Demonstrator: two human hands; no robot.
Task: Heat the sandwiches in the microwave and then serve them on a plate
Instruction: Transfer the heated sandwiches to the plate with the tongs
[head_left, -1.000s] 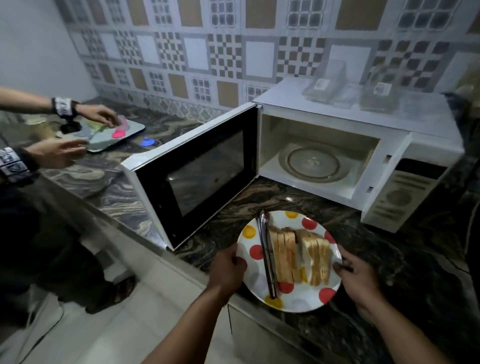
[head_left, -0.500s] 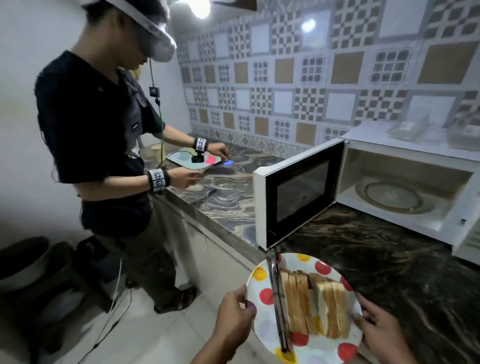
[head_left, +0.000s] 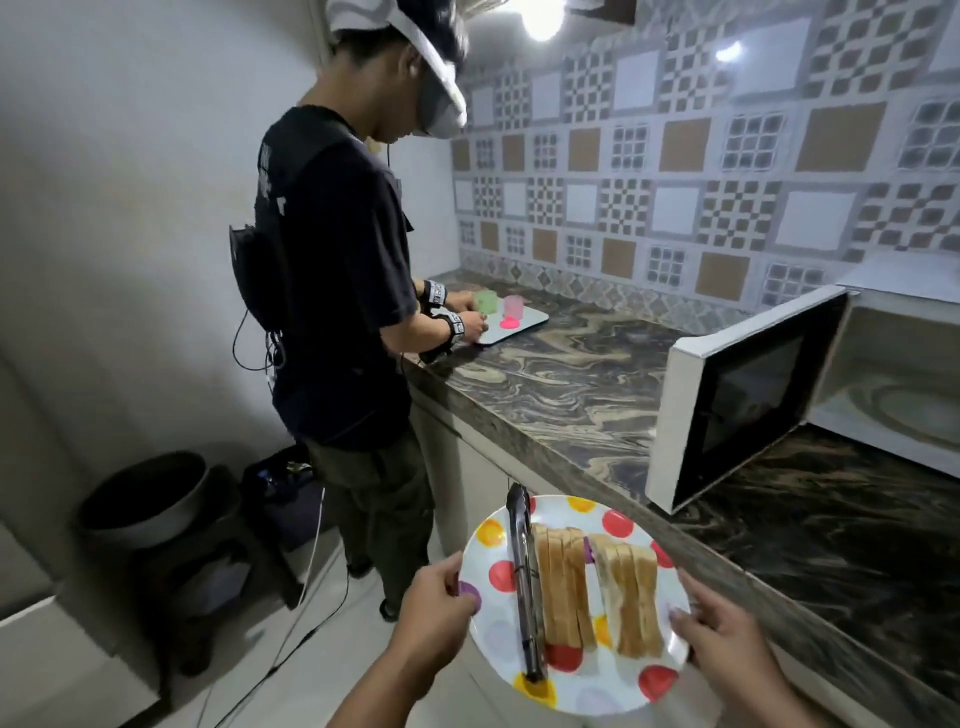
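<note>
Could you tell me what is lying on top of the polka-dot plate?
On the plate lie two stacks of sandwiches and metal tongs beside them. The filling between the slices is hidden.

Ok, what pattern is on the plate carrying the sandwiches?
White with big red, yellow, orange and pale purple dots; the plate shows best in the head view.
</note>
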